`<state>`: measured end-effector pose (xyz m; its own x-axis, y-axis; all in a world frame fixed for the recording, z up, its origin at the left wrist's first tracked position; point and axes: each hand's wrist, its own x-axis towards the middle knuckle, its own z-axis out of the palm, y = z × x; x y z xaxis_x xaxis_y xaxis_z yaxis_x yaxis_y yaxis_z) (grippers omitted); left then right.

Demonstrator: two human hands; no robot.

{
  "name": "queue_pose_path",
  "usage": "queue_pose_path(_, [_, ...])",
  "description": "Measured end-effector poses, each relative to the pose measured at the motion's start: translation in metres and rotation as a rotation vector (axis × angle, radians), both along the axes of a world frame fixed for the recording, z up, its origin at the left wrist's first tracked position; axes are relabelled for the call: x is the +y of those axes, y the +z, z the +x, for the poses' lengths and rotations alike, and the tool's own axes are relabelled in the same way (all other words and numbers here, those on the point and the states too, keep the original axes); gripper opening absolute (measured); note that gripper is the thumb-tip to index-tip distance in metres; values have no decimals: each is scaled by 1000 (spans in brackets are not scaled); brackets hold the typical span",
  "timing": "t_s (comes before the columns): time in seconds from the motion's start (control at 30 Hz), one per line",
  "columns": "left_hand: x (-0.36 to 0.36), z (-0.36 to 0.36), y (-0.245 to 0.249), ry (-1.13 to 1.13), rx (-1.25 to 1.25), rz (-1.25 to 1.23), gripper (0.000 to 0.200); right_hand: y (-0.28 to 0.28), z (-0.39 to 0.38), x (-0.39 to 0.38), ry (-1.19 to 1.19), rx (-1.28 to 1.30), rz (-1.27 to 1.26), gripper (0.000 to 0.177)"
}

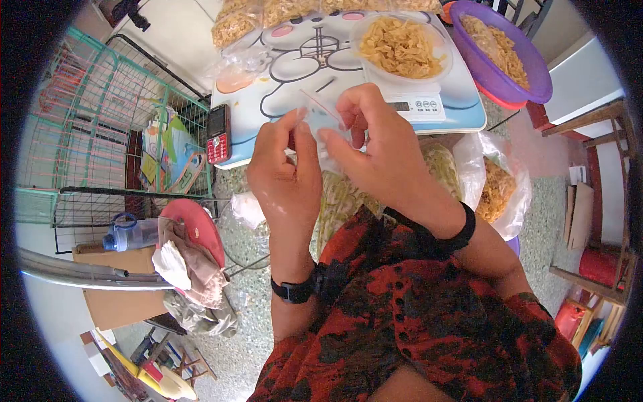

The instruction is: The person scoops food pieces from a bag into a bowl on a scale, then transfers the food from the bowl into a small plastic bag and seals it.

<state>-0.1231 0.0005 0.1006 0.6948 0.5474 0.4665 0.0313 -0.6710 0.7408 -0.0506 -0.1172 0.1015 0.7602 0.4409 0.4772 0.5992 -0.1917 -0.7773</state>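
Both hands hold a small clear plastic bag [323, 119] over the front edge of the table. My left hand [287, 164] pinches the bag's left side between thumb and fingers. On its right side, the fingers of my right hand [382, 144] are closed on the bag near its top strip. Behind my right hand, a clear bowl of yellowish dried flakes [404, 48] rests on a white digital scale [422, 107]. Loose clear plastic bags [244, 63] lie on the table's left part.
A red and black phone [218, 134] lies at the left edge of the patterned table [295, 87]. Filled bags [288, 10] line its back. A purple basket [502, 50] is at the right, a bag of brown food [495, 191] below it. Wire cage [87, 134] at left; red stool [194, 228] nearby.
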Motion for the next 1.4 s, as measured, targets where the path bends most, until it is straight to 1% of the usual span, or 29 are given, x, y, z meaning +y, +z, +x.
queue_pose_path(0.03, [0,-1,1,-14,25,9,15,-4,1,2,-5,32,-1,21])
queue_pose_path(0.13, [20,-1,7,147,-73,65,14,-8,12,2,-12,92,2,19])
queue_pose_path(0.23, [26,2,4,131,-136,175,16,-12,15,5,20,93,20,17])
queue_pose_path(0.33, [17,2,11,123,-106,-163,17,-14,17,7,25,121,50,16])
queue_pose_path(0.43, [11,4,12,116,-99,-221,21,-12,17,7,21,173,33,18])
queue_pose_path(0.57, [5,13,4,94,-118,-151,22,-18,18,11,70,228,56,22])
queue_pose_path(0.63, [4,15,2,78,-102,-92,22,-19,18,12,66,213,77,22])
queue_pose_path(0.73, [2,13,7,-17,-65,-70,21,-18,20,12,44,199,74,23])
queue_pose_path(0.83, [6,11,8,-104,-54,-183,19,-19,24,10,18,177,21,25])
queue_pose_path(0.93, [15,12,4,-94,-114,-252,18,-17,27,5,24,136,-23,27])
queue_pose_path(0.97, [18,13,1,-90,-118,-235,18,-16,27,3,30,121,-34,28])
queue_pose_path(1.07, [21,15,-1,-86,-111,-202,17,-19,26,-2,-32,-269,-4,31])
queue_pose_path(1.13, [15,15,3,-100,-81,-203,17,-23,28,-4,70,-519,-24,38])
queue_pose_path(1.17, [12,15,6,-93,-55,-162,17,-23,29,-5,121,-644,-35,42])
queue_pose_path(1.23, [8,13,11,-77,-3,-79,17,-22,26,-8,231,-657,-211,42])
queue_pose_path(1.27, [6,12,12,-76,4,-79,16,-19,24,-9,287,-662,-299,42])
queue_pose_path(1.33, [4,12,14,-73,15,-79,16,-8,17,-11,242,-519,-511,42])
queue_pose_path(1.37, [5,12,12,-134,-3,-106,16,-4,15,-11,220,-446,-614,42])
queue_pose_path(1.4, [8,11,9,-193,-21,-132,15,-6,16,-11,201,-454,-666,40])
